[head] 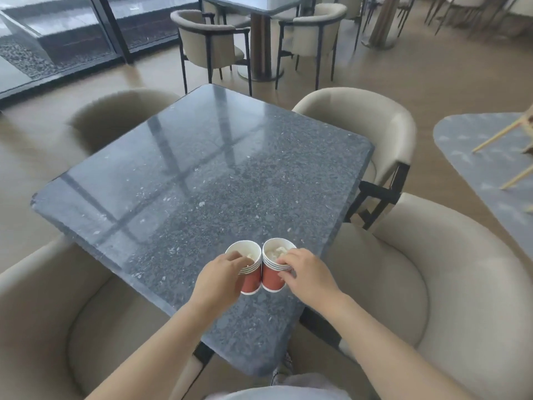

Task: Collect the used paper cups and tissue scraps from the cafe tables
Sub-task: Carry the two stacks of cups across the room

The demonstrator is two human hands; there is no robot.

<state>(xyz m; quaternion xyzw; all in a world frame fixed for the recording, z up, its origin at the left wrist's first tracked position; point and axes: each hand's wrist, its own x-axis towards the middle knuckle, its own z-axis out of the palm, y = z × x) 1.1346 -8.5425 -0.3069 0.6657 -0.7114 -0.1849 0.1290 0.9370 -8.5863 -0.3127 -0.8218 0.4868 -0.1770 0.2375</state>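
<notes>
Counter: dark speckled counter [202, 168], both stacks at its near edge, easy reach.
Chairs: beige chairs [375, 125] ring it.
Left hand: left hand [222, 277] curls over its stack's rim, gripping.
Right hand: right hand [305, 272] clamps the other, thumb on the wall.
Cups: left cup stack [251, 281] touching right cup stack [271, 280], nested, likely for carrying.
Tissue: tissue scraps [275, 252] tucked in the top cups.
Writing: none readable.

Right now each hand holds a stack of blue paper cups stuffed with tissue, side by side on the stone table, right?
No: the head view shows them red, not blue. The left hand holds the left stack, the right hand the right stack, tissue inside, side by side on the stone table.
</notes>
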